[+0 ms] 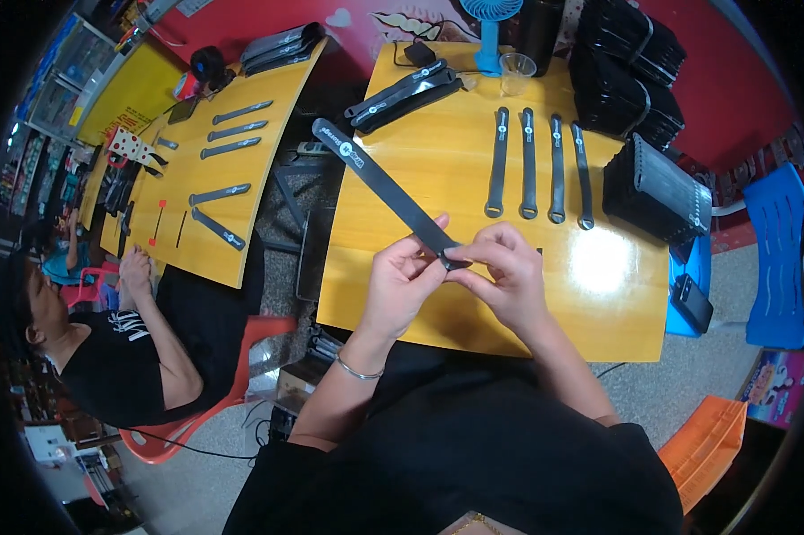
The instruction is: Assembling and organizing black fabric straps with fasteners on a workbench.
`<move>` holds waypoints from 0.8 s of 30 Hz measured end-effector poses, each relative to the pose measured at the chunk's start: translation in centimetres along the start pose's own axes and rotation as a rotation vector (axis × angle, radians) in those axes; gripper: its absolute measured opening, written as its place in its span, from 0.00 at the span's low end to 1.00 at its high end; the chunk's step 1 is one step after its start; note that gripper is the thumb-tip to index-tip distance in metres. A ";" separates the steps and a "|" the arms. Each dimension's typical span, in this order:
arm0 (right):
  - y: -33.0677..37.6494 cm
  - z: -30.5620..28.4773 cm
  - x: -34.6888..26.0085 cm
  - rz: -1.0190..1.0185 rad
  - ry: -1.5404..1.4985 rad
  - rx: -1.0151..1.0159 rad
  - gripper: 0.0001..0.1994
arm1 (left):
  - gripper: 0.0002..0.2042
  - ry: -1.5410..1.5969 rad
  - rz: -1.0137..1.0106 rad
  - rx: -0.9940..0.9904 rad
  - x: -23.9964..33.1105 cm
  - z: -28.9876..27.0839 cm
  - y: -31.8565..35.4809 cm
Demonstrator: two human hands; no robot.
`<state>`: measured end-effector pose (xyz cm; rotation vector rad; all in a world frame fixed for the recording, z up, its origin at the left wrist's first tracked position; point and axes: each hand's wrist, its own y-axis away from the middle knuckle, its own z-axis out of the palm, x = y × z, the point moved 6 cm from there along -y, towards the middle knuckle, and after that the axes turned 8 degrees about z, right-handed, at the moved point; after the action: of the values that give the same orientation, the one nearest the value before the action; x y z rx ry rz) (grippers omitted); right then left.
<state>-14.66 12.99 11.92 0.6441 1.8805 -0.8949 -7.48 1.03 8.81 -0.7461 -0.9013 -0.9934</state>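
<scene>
A long black strap (pixel 386 190) with white print slants up and left above the yellow table from my hands. My left hand (pixel 400 283) is closed around the strap's lower end, thumb and fingers pinching it. My right hand (pixel 506 278) pinches the same end from the right, fingertips touching near my left thumb. The fingers partly hide that end. Beyond my right hand, several similar straps (pixel 527 165) lie side by side in a row, each with a small ring-like opening at its near end. A pile of black straps (pixel 406 96) rests at the table's far left.
Bundled black straps (pixel 629 76) and a stack of dark flat pieces (pixel 656 189) stand at the right. A clear cup (pixel 517 73) and blue fan (pixel 490 36) are at the back. At left, a person (pixel 107 348) sits by another yellow table (pixel 263 192). A blue stool (pixel 776 259) is at right.
</scene>
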 end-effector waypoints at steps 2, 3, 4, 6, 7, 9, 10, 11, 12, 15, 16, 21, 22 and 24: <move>0.1 0.2 0.4 -0.075 -0.009 0.032 0.11 | 0.19 0.002 -0.065 -0.020 -0.1 -0.2 0.2; 0.1 0.1 0.1 -0.077 -0.010 0.031 0.11 | 0.19 0.002 -0.063 -0.018 0.0 -0.2 0.2; 0.0 0.0 0.0 0.004 -0.038 0.016 0.09 | 0.18 -0.048 -0.068 -0.031 0.0 -0.1 0.2; 0.3 0.0 -0.1 0.085 -0.065 -0.001 0.07 | 0.17 -0.096 -0.071 -0.041 0.3 0.3 0.7; 0.5 -0.1 0.1 0.129 -0.135 0.007 0.05 | 0.16 -0.129 -0.065 -0.034 0.5 0.7 0.8; 0.5 -0.3 0.2 0.168 -0.209 0.017 0.03 | 0.15 -0.166 -0.056 -0.027 0.9 0.8 1.1; 0.3 -0.8 -0.2 0.090 -0.101 0.035 0.03 | 0.13 -0.278 -0.042 -0.061 1.0 0.8 1.3; 0.2 -1.2 -0.6 0.017 0.005 0.050 0.03 | 0.12 -0.390 -0.032 -0.090 1.0 0.6 1.6; -0.2 -1.7 -0.6 0.017 0.001 0.048 0.03 | 0.12 -0.392 -0.034 -0.087 1.0 0.1 1.9; -1.0 -4.6 -2.7 0.049 0.138 0.213 0.03 | 0.09 -0.756 -0.125 -0.195 0.3 -1.5 3.1; -1.1 -4.8 -3.1 0.048 0.134 0.212 0.03 | 0.10 -0.747 -0.203 -0.245 -0.2 -1.8 3.9; 0.0 -1.6 -4.6 -0.164 0.151 -0.236 0.06 | 0.09 -0.458 -0.190 -0.259 -0.9 -0.9 4.0; 0.8 -0.6 -4.9 -0.194 0.125 -0.329 0.07 | 0.09 -0.456 -0.197 -0.261 -1.1 -1.0 3.7; 1.6 0.4 -4.8 -0.186 0.123 -0.370 0.07 | 0.08 -0.178 -0.023 -0.340 -0.3 0.2 2.4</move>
<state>-11.18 13.38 15.64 0.3075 2.1716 -0.6065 -5.38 2.17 8.35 -1.1279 -0.9054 -1.1277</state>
